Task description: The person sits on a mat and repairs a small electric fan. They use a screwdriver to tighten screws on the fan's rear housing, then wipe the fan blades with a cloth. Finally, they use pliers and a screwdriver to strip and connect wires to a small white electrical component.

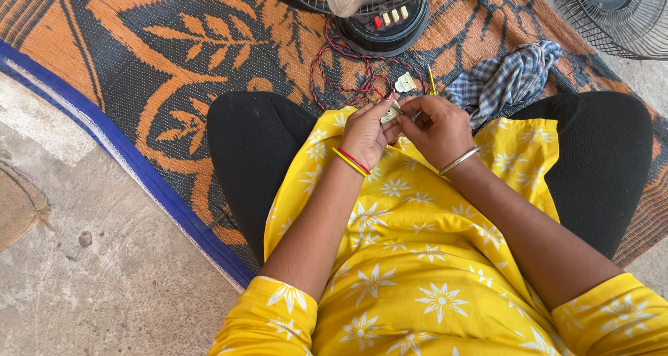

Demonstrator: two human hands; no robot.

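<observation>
**Small metal part pinched between both hands over the lap**

The left hand (365,135) and right hand (437,128) meet fingertip to fingertip, both pinching a small metal part (391,114). Red wires (348,74) run from it toward the mat's (174,64) far edge and the fan base (384,22).

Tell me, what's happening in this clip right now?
A person in a yellow flowered top sits cross-legged on an orange and black woven mat. The left hand and right hand meet over the lap, pinching a small pale metal part between the fingertips. Red and black wires run from there toward a round black fan base with buttons. A similar small part lies on the mat, beside a checked blue cloth.
</observation>
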